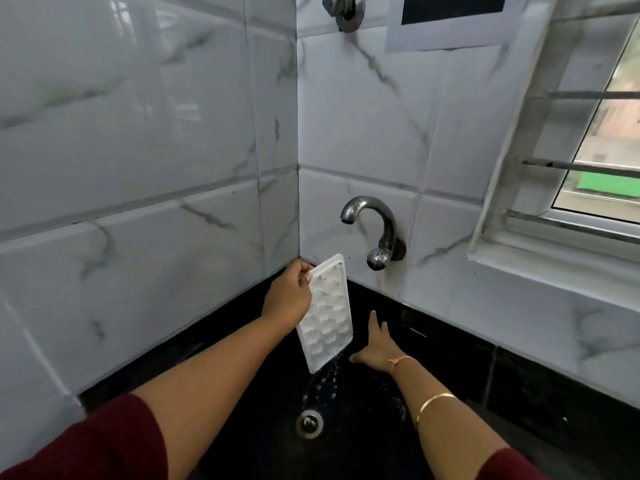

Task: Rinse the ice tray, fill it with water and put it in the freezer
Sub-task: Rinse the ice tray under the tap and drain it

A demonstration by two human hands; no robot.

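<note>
My left hand grips the upper left edge of a white ice tray, holding it tilted steeply on end over the black sink. Water drops spill from the tray's lower corner toward the metal drain. My right hand is to the right of the tray, fingers straight and spread, holding nothing. A chrome tap juts from the tiled wall above the tray, with no water running from its spout.
White marble-pattern tiles line the corner behind and left of the sink. A window with metal bars is at the right above a white sill. A second chrome fitting sits high on the wall.
</note>
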